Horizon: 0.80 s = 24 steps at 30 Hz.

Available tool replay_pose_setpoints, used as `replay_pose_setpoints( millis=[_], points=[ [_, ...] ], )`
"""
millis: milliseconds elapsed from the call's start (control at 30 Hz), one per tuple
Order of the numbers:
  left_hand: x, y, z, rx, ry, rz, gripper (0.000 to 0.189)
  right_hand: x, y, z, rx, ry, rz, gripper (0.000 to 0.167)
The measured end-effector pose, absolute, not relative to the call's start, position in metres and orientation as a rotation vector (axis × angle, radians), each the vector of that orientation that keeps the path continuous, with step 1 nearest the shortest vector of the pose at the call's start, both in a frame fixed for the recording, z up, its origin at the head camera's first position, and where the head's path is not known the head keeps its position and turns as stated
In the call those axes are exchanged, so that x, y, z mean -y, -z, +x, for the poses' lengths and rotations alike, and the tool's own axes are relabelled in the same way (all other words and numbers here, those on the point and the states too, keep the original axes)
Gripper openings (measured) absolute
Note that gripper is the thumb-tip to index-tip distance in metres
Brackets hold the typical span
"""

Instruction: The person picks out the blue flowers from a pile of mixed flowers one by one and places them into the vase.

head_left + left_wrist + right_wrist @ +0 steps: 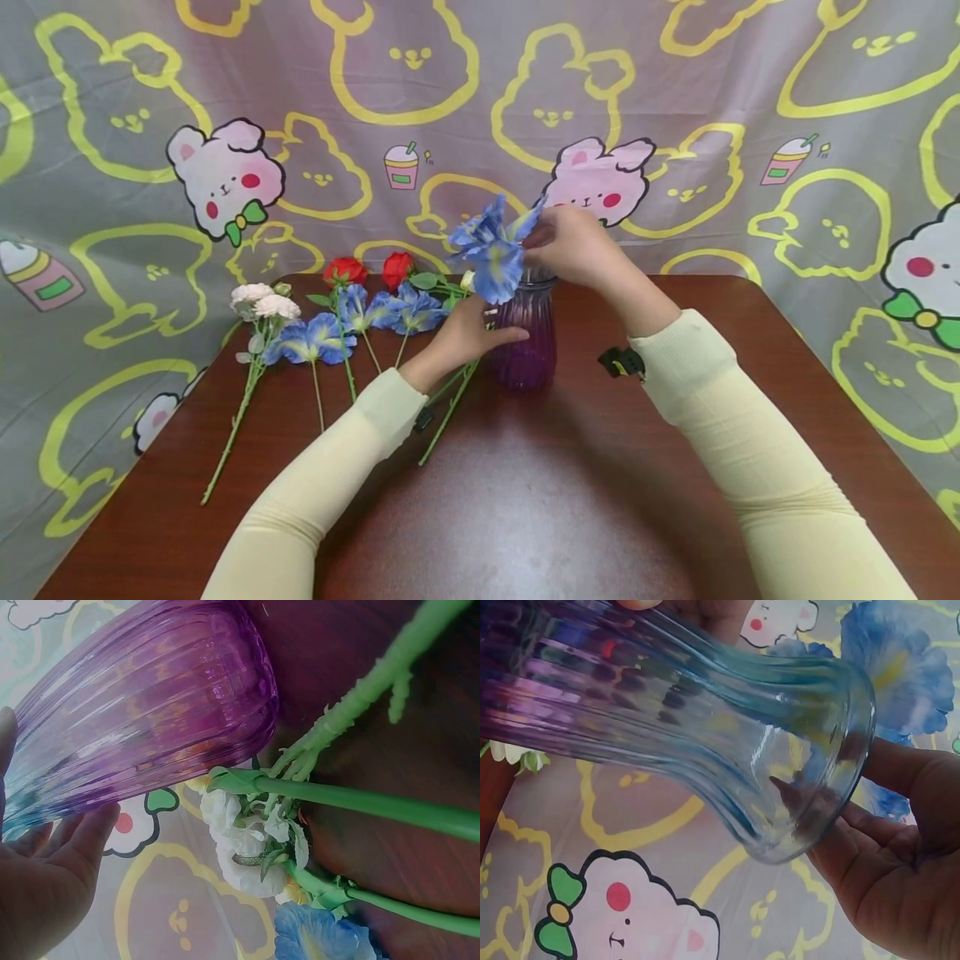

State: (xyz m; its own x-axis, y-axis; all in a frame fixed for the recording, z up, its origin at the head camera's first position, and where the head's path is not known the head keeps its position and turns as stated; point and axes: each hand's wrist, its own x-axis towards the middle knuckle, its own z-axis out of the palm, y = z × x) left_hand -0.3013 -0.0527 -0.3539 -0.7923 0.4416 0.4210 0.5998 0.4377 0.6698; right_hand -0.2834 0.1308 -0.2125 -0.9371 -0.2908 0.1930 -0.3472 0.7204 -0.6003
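A ribbed glass vase [527,333], purple at its base and clear bluish toward the flared mouth, stands upright on the table. My left hand [468,337] grips its side, the thumb lying across the front; the left wrist view shows fingers [88,838] against the glass. At the mouth, my right hand [573,246] pinches just under a blue flower [491,254], whose wide petals hang over the vase's left side. In the right wrist view, the right fingers [847,859] are close against the rim, and the flower's stem is hidden.
Left on the brown table [525,500] lie several blue flowers [311,340], red roses [345,271] and a pale pink spray [266,304] with a long green stem. Green stems [448,417] stretch beneath my left wrist. A patterned curtain [480,125] hangs behind the table.
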Motion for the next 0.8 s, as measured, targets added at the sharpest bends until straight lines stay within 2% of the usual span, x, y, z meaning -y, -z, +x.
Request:
replay_pose_setpoints(
  millis=[200, 400, 467, 800],
  points=[
    [0.052, 0.355, -0.302, 2.472, 1.314, -0.948, 0.074, -0.141, 0.214, -0.283, 2.799, -1.063, 0.496, 0.025],
    [0.052, 0.354, -0.301, 2.461, 1.358, -0.955, 0.067, -0.151, 0.214, -0.280, 2.776, -1.166, 0.454, 0.055],
    [0.052, 0.353, -0.301, 2.465, 1.344, -0.947, 0.067, -0.154, 0.215, -0.279, 2.763, -1.190, 0.455, 0.060],
    [0.051, 0.353, -0.300, 2.460, 1.316, -0.956, 0.070, -0.164, 0.218, -0.277, 2.710, -1.254, 0.432, 0.049]
  ],
)
